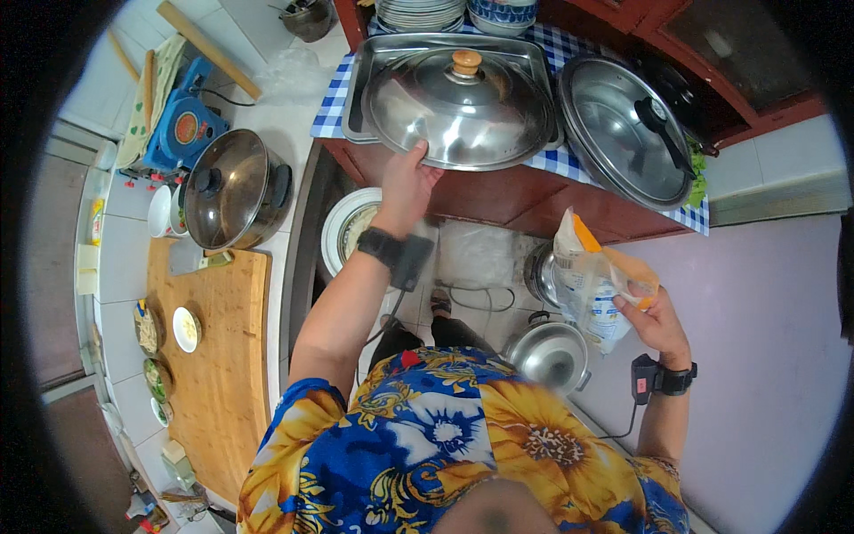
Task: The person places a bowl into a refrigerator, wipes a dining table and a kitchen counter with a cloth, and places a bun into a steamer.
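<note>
My left hand (pixel 408 180) grips the near rim of a domed stainless steel lid (pixel 460 113) with a wooden knob. The lid lies over a rectangular metal tray (pixel 360 80) on a blue-and-white checked cloth (pixel 333 100). What lies beneath the lid is hidden. On the right, my right hand (pixel 657 320) holds a printed plastic bag (pixel 590 287), white and clear with orange parts, by its side. Right of the tray, a large round pan with a glass lid (pixel 620 127) rests on the same cloth, with a black-handled utensil on top.
Plates (pixel 420 13) and blue-patterned bowls (pixel 504 13) stand behind the tray. On the left counter are a lidded pot (pixel 230 190), a cleaver (pixel 187 259), a wooden board (pixel 220 347) and a white bowl (pixel 187 329). Metal pots (pixel 550 357) stand on the floor.
</note>
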The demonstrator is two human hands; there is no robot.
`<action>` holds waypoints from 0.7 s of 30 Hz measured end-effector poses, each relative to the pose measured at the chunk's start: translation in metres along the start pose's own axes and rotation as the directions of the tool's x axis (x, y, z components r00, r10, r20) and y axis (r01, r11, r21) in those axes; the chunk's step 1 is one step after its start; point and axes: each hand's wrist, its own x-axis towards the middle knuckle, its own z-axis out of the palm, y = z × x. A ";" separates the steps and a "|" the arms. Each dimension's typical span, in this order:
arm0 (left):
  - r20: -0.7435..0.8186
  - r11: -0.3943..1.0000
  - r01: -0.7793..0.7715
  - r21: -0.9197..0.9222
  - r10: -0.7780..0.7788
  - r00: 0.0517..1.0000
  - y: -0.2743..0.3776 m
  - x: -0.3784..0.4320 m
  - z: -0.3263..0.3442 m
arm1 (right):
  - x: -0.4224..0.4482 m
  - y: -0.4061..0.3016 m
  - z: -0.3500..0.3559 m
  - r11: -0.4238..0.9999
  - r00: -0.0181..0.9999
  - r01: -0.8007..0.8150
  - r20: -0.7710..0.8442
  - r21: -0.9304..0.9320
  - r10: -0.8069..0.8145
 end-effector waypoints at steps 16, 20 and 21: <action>-0.246 0.851 -0.512 -0.118 0.475 0.845 0.163 -0.181 -0.032 | 0.160 -0.127 -0.008 0.928 0.928 0.371 -0.014 -0.036 -0.372; -0.349 0.740 -0.672 -0.031 0.622 0.701 0.192 -0.244 -0.059 | 0.236 -0.150 -0.002 0.829 0.870 0.492 0.118 -0.267 -0.479; -0.368 0.710 -0.704 -0.004 0.654 0.661 0.194 -0.256 -0.066 | 0.257 -0.150 0.001 0.821 0.862 0.507 0.132 -0.262 -0.490</action>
